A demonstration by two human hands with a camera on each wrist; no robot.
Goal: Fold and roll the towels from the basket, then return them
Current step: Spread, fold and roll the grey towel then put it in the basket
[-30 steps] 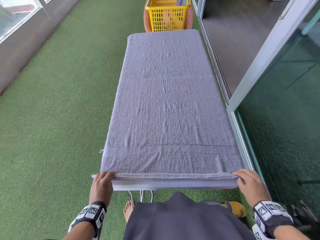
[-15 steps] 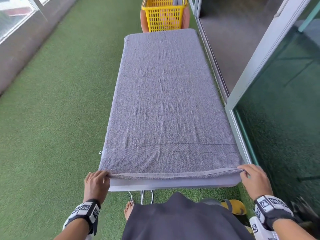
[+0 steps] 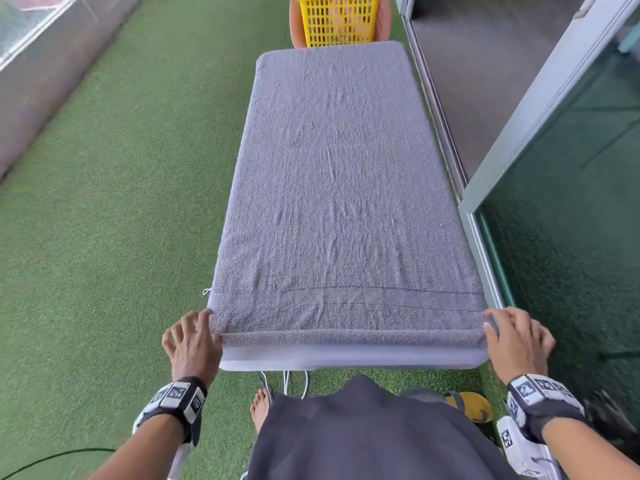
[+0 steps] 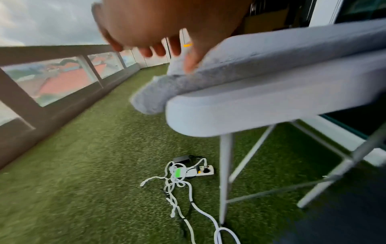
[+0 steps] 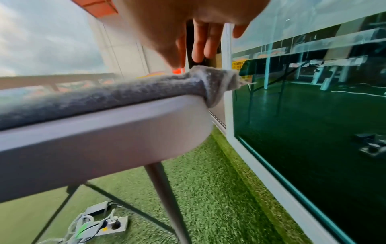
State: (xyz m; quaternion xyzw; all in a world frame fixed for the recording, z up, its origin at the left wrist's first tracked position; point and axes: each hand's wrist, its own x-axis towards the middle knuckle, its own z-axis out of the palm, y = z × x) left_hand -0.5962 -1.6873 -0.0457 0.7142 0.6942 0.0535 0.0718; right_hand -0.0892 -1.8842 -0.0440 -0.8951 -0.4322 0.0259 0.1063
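A grey towel (image 3: 339,188) lies flat along a narrow white table (image 3: 346,360). Its near edge is turned over into a thin roll (image 3: 346,336) that runs across the table's end. My left hand (image 3: 199,332) is at the roll's left end with its fingers spread. In the left wrist view only the thumb (image 4: 191,61) touches the towel (image 4: 240,54). My right hand (image 3: 509,332) is at the right end, fingers straight, with the thumb (image 5: 173,59) just above the bunched towel corner (image 5: 215,79). The yellow basket (image 3: 337,20) stands beyond the table's far end.
Green artificial turf (image 3: 121,220) runs along the left, up to a low glass railing (image 4: 62,82). A glass sliding door (image 3: 571,254) stands close on the right. A power strip with tangled white cables (image 4: 183,173) lies under the table. My bare foot (image 3: 259,407) and a yellow slipper (image 3: 471,405) are below.
Both hands held the towel's near hem flat at the corners. The hem is now turned over into a thin roll, and the fingers of both hands have spread off it.
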